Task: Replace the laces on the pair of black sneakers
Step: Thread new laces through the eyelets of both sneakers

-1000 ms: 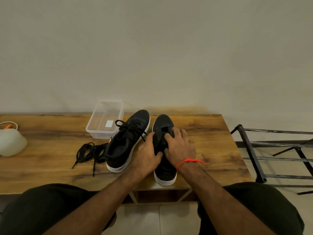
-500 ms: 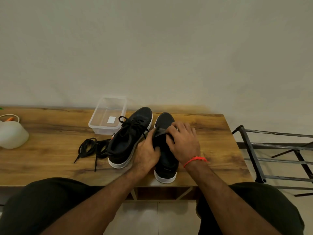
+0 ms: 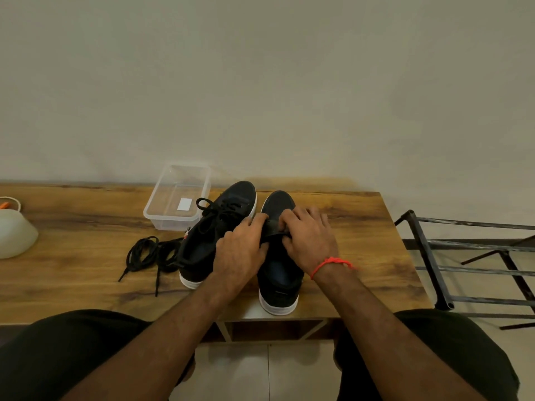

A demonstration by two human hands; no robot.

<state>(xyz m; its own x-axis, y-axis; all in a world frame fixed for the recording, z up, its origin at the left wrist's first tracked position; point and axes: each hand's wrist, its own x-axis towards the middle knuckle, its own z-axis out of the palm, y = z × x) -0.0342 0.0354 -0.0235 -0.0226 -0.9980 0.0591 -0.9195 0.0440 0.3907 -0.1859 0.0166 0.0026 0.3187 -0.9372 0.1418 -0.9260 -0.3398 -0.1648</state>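
Note:
Two black sneakers with white soles stand side by side on the wooden table (image 3: 362, 256), toes pointing away from me. The left sneaker (image 3: 215, 235) is laced with a black lace. The right sneaker (image 3: 279, 273) has no lace. My left hand (image 3: 240, 250) and my right hand (image 3: 311, 240) both pinch the tongue of the right sneaker, which is lifted up between their fingers. A loose black lace (image 3: 150, 254) lies coiled on the table to the left of the laced sneaker.
A clear plastic box (image 3: 178, 196) sits behind the loose lace, near the wall. A white rounded object (image 3: 14, 234) stands at the table's left edge. A dark metal rack (image 3: 469, 264) is on the floor to the right. My knees are below the table's front edge.
Both hands slid from the sides of the right sneaker up to its tongue and lifted it. The shoes and the loose lace stayed in place.

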